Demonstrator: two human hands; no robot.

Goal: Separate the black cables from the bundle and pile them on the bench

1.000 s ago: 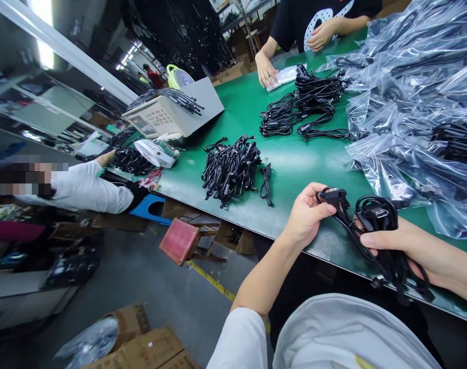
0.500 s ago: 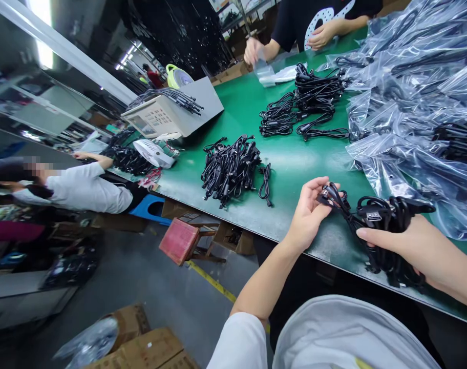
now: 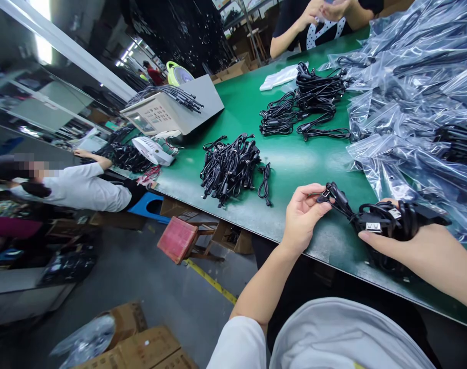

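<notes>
My right hand (image 3: 414, 251) is wrapped round a bunch of coiled black USB cables (image 3: 390, 218), with metal USB plugs facing me. Between the thumb and fingers of my left hand (image 3: 304, 212) is pinched the end of a black cable (image 3: 339, 197) that runs back towards the bunch. Both hands are over the near edge of the green table (image 3: 287, 171). Left of them lies a heap of coiled black cables (image 3: 229, 169), with a single coiled cable (image 3: 264, 184) beside it. Some right-hand fingers are hidden behind the bunch.
Bagged cables in clear plastic (image 3: 406, 102) are piled on the right. More black cables (image 3: 318, 97) lie farther back near white plastic bags (image 3: 279, 78). A grey instrument (image 3: 172, 110) stands left, a red stool (image 3: 177, 239) below the edge. A co-worker's hands (image 3: 325, 11) are across the table.
My right hand has turned the bunch a little, so the USB plugs show more. My left hand has shifted slightly left and down. The co-worker's hands have lifted from the table.
</notes>
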